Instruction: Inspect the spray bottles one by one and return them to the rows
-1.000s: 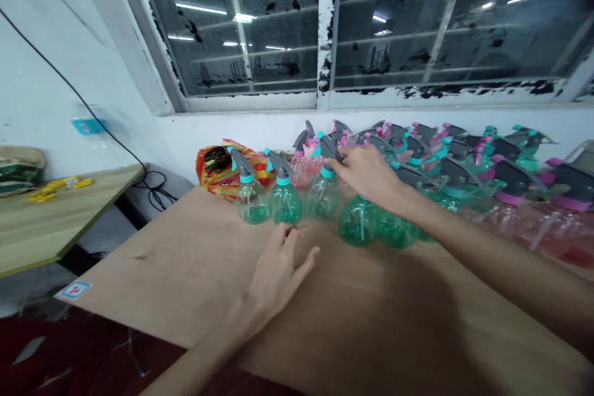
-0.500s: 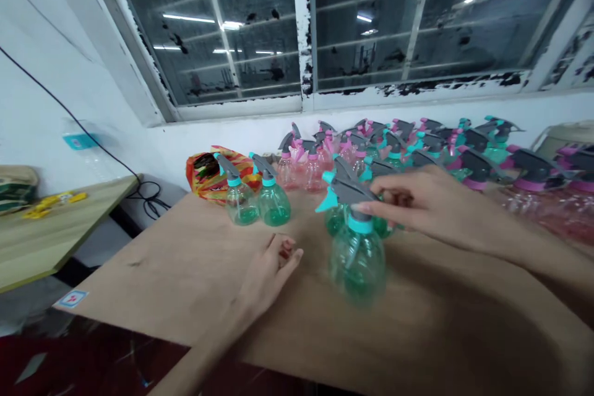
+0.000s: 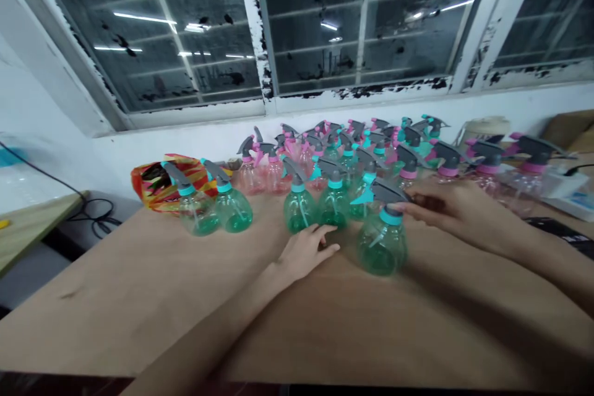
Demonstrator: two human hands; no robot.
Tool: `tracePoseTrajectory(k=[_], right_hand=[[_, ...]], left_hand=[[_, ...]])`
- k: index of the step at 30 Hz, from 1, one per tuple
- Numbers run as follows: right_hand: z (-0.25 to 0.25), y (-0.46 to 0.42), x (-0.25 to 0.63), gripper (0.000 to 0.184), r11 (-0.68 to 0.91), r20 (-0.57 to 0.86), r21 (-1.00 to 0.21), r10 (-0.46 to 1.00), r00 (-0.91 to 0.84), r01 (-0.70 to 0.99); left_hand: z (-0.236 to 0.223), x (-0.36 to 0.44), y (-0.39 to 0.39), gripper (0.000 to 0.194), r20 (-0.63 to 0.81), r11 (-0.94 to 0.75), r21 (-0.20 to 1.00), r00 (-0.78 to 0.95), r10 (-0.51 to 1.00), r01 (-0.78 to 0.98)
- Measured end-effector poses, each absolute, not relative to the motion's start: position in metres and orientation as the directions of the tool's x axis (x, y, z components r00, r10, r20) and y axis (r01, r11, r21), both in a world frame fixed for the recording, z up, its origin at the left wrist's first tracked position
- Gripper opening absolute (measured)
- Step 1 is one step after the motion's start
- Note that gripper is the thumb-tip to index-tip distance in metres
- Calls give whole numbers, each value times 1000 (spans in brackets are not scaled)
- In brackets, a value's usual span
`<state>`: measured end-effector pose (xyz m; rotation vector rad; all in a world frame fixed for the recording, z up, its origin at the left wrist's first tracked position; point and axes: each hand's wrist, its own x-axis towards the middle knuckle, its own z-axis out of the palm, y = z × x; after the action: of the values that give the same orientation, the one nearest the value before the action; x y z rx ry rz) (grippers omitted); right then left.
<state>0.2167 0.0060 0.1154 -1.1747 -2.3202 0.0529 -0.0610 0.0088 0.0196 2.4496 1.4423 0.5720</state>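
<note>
Green spray bottle (image 3: 381, 241) below right hand (image 3: 420, 204), neck pinched in fingertips; left hand (image 3: 310, 252) empty, loosely open.

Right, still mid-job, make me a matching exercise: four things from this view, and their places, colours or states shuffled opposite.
1. Right hand
2. Left hand
3. Patterned bag
4. Tabletop

A. Brown
B. Behind the two leftmost green bottles
C. Holding a green spray bottle near its collar
D. Holding nothing, fingers spread and slightly bent

Pairs: 1-C; 2-D; 3-B; 4-A
</note>
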Motion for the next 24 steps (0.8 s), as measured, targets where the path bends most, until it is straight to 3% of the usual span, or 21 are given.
tracePoseTrajectory(k=[16, 24], right_hand=[[101, 70, 196, 45, 593, 592, -239, 717, -369, 769], [109, 53, 211, 41, 553, 480, -412, 808, -343, 724]], left_hand=[[21, -65, 47, 34, 208, -496, 390, 451, 868, 775], [27, -68, 37, 29, 195, -477, 487, 442, 876, 731]])
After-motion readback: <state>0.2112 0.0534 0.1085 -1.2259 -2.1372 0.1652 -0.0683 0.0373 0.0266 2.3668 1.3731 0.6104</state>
